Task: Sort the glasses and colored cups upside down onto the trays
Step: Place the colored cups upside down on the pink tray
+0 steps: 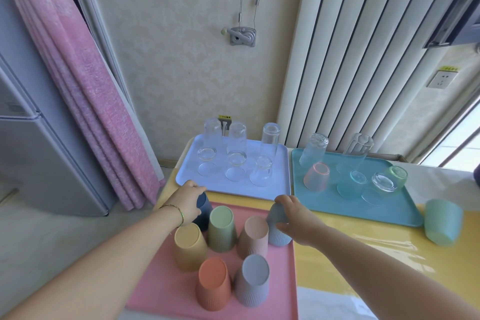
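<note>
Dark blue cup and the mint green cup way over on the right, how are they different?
The dark blue ribbed plastic cup is at the far left corner of the pink tray; the mint green plastic cup sits on the yellow table, off every tray. The left hand grips the dark blue cup; no hand touches the mint one, as the right hand holds a grey-blue ribbed cup. Both are opaque cups.

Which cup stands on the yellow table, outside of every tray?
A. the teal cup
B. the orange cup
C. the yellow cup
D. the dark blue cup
A: the teal cup stands on the yellow table, to the right of the teal tray, while all the other colored cups are on the pink tray.
</note>
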